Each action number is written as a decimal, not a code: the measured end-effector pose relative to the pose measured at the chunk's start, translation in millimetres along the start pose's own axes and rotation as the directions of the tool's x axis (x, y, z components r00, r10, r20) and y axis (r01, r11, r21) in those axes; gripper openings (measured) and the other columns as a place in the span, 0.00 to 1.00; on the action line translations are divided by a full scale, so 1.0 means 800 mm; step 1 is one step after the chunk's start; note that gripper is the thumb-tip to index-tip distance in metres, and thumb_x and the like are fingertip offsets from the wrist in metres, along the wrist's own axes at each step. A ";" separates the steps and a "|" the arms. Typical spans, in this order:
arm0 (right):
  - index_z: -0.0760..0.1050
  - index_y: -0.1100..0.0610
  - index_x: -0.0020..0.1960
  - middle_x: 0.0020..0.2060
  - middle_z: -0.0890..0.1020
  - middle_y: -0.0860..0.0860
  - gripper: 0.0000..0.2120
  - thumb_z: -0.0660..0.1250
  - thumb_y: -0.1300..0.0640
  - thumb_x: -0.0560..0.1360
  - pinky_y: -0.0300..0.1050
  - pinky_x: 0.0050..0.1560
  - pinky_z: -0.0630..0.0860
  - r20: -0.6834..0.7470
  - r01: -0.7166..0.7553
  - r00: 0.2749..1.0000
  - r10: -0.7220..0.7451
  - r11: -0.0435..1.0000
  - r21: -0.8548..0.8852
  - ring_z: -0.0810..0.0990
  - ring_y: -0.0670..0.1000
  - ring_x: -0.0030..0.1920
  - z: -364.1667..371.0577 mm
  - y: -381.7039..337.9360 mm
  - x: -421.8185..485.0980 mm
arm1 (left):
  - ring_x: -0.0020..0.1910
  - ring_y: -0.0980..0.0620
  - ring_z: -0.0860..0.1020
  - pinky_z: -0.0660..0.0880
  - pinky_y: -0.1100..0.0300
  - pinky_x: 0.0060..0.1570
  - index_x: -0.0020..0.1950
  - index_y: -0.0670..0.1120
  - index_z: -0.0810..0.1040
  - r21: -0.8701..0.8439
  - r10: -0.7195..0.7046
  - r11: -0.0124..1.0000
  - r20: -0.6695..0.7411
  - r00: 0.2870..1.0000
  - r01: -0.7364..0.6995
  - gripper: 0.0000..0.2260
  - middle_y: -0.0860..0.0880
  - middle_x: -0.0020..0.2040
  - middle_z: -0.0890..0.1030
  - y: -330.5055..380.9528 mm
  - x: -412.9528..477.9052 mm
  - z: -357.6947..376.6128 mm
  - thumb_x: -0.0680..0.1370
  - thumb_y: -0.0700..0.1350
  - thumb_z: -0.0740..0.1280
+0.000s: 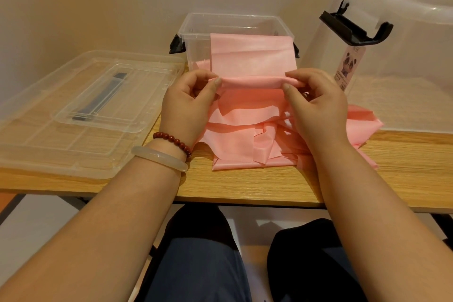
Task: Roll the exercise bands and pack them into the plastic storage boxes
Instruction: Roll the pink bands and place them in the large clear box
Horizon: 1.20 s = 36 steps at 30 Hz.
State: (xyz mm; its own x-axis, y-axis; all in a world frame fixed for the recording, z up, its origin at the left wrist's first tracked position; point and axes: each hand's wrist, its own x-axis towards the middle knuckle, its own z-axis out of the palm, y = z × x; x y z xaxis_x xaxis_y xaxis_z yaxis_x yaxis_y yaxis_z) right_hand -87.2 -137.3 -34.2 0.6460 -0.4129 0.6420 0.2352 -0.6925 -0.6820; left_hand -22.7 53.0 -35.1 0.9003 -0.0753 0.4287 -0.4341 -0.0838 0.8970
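A pink exercise band (252, 56) is held up in front of the small clear storage box (196, 32), its lower edge turned into a thin roll. My left hand (188, 103) pinches the roll's left end between thumb and fingers. My right hand (311, 100) pinches the right end the same way. The band's free part stands upright against the box's front. Beneath my hands, more pink band material (245, 140) lies crumpled in a heap on the wooden table (245, 186).
A clear lid (81, 110) with a dark handle lies flat on the table's left. A larger clear box (402, 39) with a black latch and a panda label lies on its side at the right. A wall is close behind.
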 end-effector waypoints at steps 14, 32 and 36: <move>0.80 0.50 0.47 0.43 0.82 0.46 0.03 0.67 0.55 0.77 0.55 0.47 0.80 0.006 -0.088 0.996 0.088 0.994 0.060 0.81 0.50 0.47 0.001 -0.001 -0.001 | 0.35 0.56 0.78 0.79 0.60 0.37 0.48 0.53 0.78 -0.068 -0.023 0.997 0.008 1.000 0.023 0.05 0.49 0.41 0.80 0.001 0.001 -0.002 0.78 0.42 0.68; 0.78 0.47 0.51 0.45 0.79 0.44 0.05 0.71 0.52 0.75 0.47 0.49 0.80 0.011 -0.076 0.997 0.075 0.997 0.028 0.78 0.46 0.47 -0.005 -0.006 -0.002 | 0.34 0.52 0.80 0.78 0.59 0.35 0.49 0.46 0.79 -0.123 -0.062 0.990 0.016 0.998 0.063 0.03 0.43 0.39 0.81 0.002 -0.002 0.002 0.77 0.39 0.69; 0.76 0.45 0.50 0.40 0.78 0.42 0.05 0.70 0.51 0.75 0.51 0.43 0.80 0.009 -0.093 0.996 0.092 0.994 0.063 0.79 0.48 0.42 -0.004 -0.006 -0.002 | 0.32 0.51 0.79 0.77 0.60 0.31 0.47 0.46 0.80 -0.097 -0.072 0.993 -0.009 0.997 0.071 0.03 0.46 0.38 0.82 0.004 -0.003 0.000 0.78 0.45 0.69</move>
State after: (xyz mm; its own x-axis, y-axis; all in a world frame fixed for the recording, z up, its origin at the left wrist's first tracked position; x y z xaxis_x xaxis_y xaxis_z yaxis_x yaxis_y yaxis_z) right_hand -91.9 -135.3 -30.8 0.6714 -0.4697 0.5732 0.2200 -0.6123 -0.7594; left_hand -25.7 52.7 -33.4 0.9296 -0.0601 0.3636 -0.3638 0.0081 0.9314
